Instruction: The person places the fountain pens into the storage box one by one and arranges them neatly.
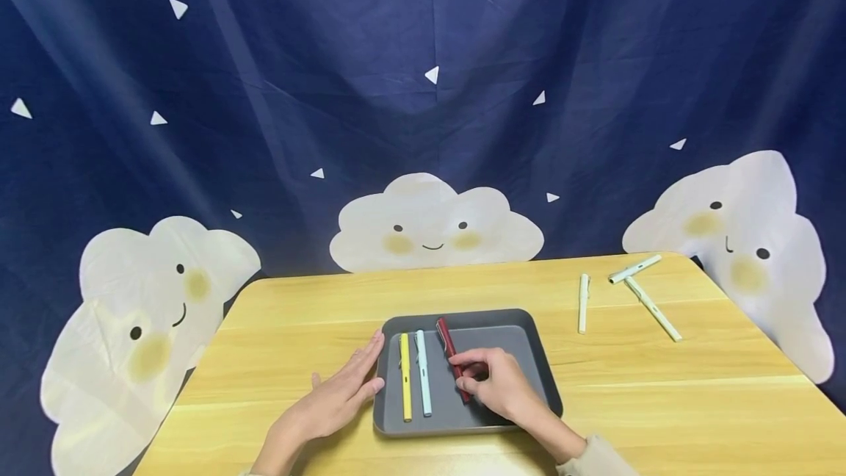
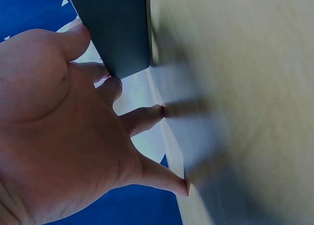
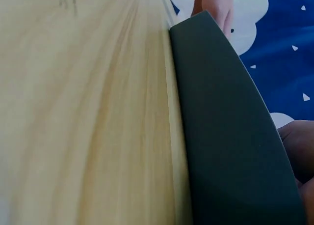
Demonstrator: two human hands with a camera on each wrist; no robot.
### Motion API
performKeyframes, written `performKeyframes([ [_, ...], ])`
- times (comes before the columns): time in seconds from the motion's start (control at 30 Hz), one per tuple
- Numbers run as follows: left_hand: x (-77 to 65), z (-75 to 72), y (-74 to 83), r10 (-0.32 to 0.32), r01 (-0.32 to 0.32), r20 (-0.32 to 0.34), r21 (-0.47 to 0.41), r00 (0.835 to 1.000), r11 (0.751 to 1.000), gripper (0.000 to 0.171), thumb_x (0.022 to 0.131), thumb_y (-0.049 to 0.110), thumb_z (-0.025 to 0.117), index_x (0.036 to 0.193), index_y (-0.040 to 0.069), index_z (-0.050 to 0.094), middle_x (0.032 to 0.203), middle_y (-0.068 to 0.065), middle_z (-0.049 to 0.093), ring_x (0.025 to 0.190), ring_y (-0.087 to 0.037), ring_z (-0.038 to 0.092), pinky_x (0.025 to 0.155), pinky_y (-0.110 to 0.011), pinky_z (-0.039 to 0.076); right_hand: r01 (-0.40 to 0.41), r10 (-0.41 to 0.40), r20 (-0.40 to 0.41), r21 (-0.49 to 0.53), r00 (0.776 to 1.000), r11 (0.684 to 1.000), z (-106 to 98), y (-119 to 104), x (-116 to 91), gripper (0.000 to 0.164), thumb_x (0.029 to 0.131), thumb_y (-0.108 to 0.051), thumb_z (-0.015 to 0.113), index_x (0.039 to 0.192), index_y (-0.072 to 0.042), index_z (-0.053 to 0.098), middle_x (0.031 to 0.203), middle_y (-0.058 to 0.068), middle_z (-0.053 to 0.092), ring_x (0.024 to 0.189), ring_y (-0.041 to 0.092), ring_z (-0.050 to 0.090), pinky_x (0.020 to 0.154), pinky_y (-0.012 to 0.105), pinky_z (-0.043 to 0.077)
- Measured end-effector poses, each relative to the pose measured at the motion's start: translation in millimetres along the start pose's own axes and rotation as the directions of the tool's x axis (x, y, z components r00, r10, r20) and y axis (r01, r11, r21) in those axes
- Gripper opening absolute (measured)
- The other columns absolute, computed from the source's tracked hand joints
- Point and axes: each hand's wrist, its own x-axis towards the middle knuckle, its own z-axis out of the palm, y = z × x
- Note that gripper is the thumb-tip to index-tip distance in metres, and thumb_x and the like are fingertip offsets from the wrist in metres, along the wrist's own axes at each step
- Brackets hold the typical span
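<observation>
White pens (image 1: 583, 305) lie outside the gray tray (image 1: 499, 338).

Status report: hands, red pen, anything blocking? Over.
Right hand pinching red pen, slanted inside tray. Left hand at tray's left side. Yellow pen and light blue pen left of red pen, seemingly not blocking.

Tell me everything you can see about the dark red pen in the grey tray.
The slim, dark red pen has a smooth-looking barrel, perhaps plastic or metal, with a clip near its far end. It slants within the dark grey rectangular tray, far end leaning left, to the right of a slender light blue pen. The right hand's grip pinches its nearer half, hiding part of it. Whether it rests on the tray's floor or is slightly lifted is unclear.
</observation>
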Motion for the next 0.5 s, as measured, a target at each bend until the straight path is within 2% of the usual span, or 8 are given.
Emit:
performKeyframes([
  [0.2, 0.4, 0.2, 0.0, -0.001, 0.001, -0.006, -0.005, 1.000, 1.000, 0.067, 0.110, 0.046, 0.042, 0.167, 0.027, 0.011, 0.171, 0.006, 0.012, 0.152, -0.041, 0.024, 0.092, -0.093, 0.000, 0.051, -0.053, -0.016, -0.102, 0.998, 0.993, 2, -9, 2, 0.027, 0.081, 0.006, 0.080, 0.106, -0.006, 0.080, 0.089, 0.000, 0.073, 0.075, 0.009, 0.065, 0.069, 0.029, 0.055],
  [0.5, -1.2, 0.3, -1.1, 0.000, 0.000, -0.007, -0.014, 1.000, 1.000, 0.068, 0.110, 0.047, 0.042, 0.167, 0.027, 0.011, 0.171, 0.007, 0.011, 0.152, -0.039, 0.023, 0.092, -0.093, 0.000, 0.125, -0.128, -0.001, -0.229, 0.992, 0.965, 8, -12, 5, 0.028, 0.080, 0.007, 0.076, 0.105, -0.004, 0.080, 0.095, 0.000, 0.070, 0.079, 0.011, 0.065, 0.070, 0.028, 0.053],
])
